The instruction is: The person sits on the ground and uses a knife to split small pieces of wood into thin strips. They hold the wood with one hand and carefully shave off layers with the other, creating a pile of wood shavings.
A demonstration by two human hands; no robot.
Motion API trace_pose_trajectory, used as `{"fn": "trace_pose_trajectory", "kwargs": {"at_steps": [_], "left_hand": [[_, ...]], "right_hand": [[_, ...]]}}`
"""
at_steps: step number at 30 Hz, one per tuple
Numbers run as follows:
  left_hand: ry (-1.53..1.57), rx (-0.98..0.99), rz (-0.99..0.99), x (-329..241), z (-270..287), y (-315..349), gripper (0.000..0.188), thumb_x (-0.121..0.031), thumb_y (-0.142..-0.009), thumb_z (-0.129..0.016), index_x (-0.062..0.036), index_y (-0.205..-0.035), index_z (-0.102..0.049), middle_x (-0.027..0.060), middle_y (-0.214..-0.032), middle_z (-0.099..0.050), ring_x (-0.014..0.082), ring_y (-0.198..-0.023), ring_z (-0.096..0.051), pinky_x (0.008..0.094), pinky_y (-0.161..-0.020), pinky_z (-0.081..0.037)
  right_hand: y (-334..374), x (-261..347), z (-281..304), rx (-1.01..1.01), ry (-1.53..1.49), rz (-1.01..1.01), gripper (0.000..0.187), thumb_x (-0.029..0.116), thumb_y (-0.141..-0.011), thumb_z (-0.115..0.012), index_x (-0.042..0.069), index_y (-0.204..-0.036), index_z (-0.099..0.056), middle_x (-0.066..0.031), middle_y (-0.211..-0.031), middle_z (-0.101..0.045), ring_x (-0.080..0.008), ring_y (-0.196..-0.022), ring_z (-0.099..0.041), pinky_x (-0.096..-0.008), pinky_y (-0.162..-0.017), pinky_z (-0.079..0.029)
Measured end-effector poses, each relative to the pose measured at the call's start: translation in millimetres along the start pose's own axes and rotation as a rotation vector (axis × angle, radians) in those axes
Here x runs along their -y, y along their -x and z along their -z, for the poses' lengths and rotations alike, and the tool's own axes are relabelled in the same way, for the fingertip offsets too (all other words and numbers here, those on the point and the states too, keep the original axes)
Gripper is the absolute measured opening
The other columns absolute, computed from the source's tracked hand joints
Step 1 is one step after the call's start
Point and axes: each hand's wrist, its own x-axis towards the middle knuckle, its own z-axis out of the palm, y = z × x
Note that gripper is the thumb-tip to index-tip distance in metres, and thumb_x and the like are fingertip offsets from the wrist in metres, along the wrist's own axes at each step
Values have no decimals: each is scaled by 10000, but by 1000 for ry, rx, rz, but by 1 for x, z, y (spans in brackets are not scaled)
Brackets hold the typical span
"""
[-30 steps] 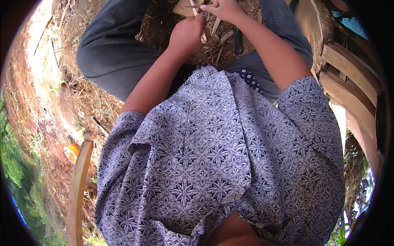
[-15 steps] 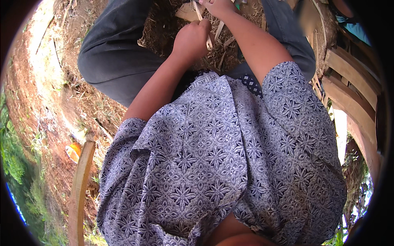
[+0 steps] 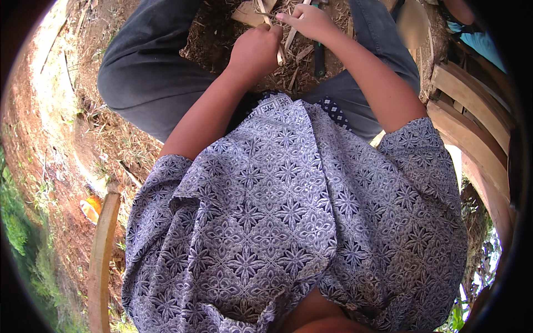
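Observation:
My left hand (image 3: 254, 51) is closed around a narrow pale wood strip (image 3: 281, 56), which sticks out on both sides of the fist. Just beyond and to the right, my right hand (image 3: 312, 23) is closed on a thin blade-like tool (image 3: 267, 14). Its slim end points left, across or very near the strip; whether they touch I cannot tell. Both hands are between my bent legs, near the top edge. A black-handled tool (image 3: 319, 60) with a little green on it lies right of the strip, its upper part beside my right hand.
Wood shavings and split pieces cover the dirt between my legs, with a flat wood piece (image 3: 248, 14) beyond my left hand. Curved wooden boards (image 3: 472, 91) are stacked at right. A wooden post (image 3: 104, 261) and an orange object (image 3: 90, 208) are at left.
My right hand has moved back toward me and slightly right, bringing the blade-like tool into view. More of the black-handled tool shows. My left hand keeps its hold on the strip.

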Motion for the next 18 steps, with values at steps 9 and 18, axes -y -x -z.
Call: {"fn": "trace_pose_trajectory", "kwargs": {"at_steps": [9,18], "left_hand": [[-51,12,48,14,2,-5,215,-62,-788,-713,-45,-991,-646,204,-947,-675,414,-912,-683,505,-789,-545],[-103,-47,53,15,8,-5,198,-139,-824,-703,-69,-1004,-665,187,-910,-695,403,-823,-698,499,-740,-562]], "right_hand": [[-9,23,-27,-93,-40,-74,519,561,-859,-745,50,-812,-667,-188,-770,-692,-365,-744,-683,-471,-696,-525],[-6,17,-32,-31,-161,-94,537,574,-854,-746,42,-907,-708,-201,-842,-719,-352,-791,-707,-468,-720,-534]]}}
